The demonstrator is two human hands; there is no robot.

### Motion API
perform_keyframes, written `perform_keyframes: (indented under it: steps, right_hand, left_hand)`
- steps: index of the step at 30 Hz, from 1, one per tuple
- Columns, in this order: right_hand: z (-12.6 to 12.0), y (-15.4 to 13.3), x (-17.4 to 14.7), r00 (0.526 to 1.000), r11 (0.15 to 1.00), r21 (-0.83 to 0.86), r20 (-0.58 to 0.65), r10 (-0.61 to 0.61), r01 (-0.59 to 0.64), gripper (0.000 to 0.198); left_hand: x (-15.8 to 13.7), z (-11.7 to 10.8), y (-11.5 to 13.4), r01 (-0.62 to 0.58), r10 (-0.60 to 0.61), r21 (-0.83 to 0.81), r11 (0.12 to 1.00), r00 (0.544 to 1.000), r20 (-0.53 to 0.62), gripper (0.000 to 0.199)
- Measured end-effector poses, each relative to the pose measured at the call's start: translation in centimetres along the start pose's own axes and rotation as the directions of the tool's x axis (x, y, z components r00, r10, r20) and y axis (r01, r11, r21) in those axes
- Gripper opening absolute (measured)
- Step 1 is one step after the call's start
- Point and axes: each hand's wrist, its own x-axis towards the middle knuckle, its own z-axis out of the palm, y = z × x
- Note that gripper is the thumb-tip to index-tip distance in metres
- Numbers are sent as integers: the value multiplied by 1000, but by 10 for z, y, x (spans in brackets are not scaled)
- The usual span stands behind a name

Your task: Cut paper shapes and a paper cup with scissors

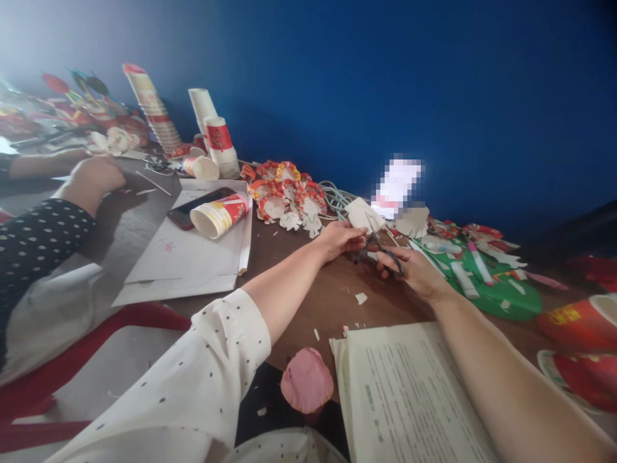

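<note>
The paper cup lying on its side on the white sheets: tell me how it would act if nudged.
The paper cup lies on its side, so it would probably roll, curving because it tapers. It looks thin and empty, likely light and easily crushed. It rests against a phone, which might block it that way.

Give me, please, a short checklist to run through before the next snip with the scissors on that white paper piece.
1. Right hand grips the scissors by the handles: ok.
2. Left hand pinches the white paper piece at its lower edge: ok.
3. Left fingertips out of the blades' path: cannot tell, they sit close.
4. Blades open or shut on the paper: cannot tell, too small.
5. Brown table under the hands free of large items, only paper scraps: ok.
6. Another person's hand far off to the left: ok.
</note>
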Motion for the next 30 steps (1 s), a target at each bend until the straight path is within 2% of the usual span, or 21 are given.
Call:
perform_keyframes:
  steps: [7, 14, 19, 30]
  right_hand:
    - [-7, 1, 0, 998, 1000, -12, 69, 1, 0, 49]
    - [-10, 0, -2, 997, 999, 6, 57, 43, -43, 43]
    - [-11, -1, -1, 999, 999, -1, 14, 44, -44, 48]
    - [-7, -3, -2, 1000, 999, -44, 12, -16, 16, 53]
  left_hand:
    - [3, -1, 3, -56, 52, -47, 997, 996, -71, 9]
    - [0, -1, 4, -105, 91, -124, 987, 990, -112, 7]
    - [-3, 1, 5, -98, 90, -106, 990, 993, -72, 9]
    - [-3, 1, 3, -69, 69, -9, 998, 998, 1, 9]
